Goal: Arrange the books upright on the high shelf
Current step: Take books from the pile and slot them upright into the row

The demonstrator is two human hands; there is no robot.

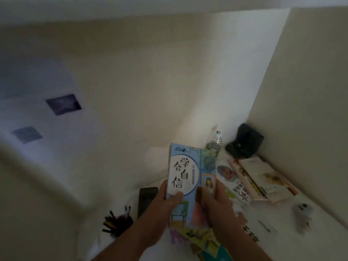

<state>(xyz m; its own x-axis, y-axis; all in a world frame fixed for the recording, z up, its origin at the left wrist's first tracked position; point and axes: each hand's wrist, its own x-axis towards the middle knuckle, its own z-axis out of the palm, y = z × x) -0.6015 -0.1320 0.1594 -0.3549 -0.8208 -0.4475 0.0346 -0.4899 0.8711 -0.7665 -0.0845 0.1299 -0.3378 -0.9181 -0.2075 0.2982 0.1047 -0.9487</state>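
Observation:
A light blue book (pixel 190 172) with large black characters on its cover is held up in front of me, cover facing me. My left hand (pixel 165 206) grips its lower left edge, thumb on the cover. My right hand (pixel 216 202) grips its lower right edge, thumb on the cover. Several more books (pixel 263 181) lie flat on the white surface (pixel 282 238) to the right, near the side wall. Another colourful book (pixel 203 236) lies below my hands. No high shelf can be made out in this blurred view.
A clear plastic bottle (pixel 215 143) and a black object (pixel 244 142) stand in the far corner. A dark phone (pixel 146 198) lies left of my hands. A pen holder (pixel 118 223) stands at lower left. A small white figure (pixel 303 211) lies at right.

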